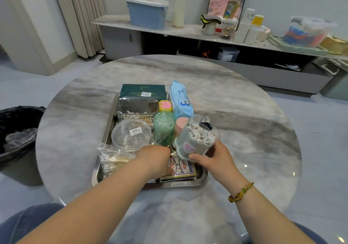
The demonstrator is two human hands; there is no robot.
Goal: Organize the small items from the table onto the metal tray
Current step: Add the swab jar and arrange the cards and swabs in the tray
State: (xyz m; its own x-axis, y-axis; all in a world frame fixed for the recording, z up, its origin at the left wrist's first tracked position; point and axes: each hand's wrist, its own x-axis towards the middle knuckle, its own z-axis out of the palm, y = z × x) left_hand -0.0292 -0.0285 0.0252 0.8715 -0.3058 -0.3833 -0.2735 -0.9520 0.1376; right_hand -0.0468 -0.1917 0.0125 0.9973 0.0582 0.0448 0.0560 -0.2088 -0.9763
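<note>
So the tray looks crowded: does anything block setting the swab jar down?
Yes: below the clear plastic cotton-swab jar lie the red playing-card box and the left hand, on the near end of the metal tray.

The dark green pack (143,91) at the far edge of the metal tray (203,177) bore gold capitals, "SOFT AND", then letters hidden under a white sticker (146,93), ending "ABLE"; the line below began "FAC". The card box (181,168) by the tray's near edge showed "PLAYING CARDS" in an arch, its start partly covered. Print on the blue pack (180,100), the barcode label (136,131) on the round clear tub (131,134) and the pink sticker (188,147) on the swab jar (196,140) was too small to read.
</note>
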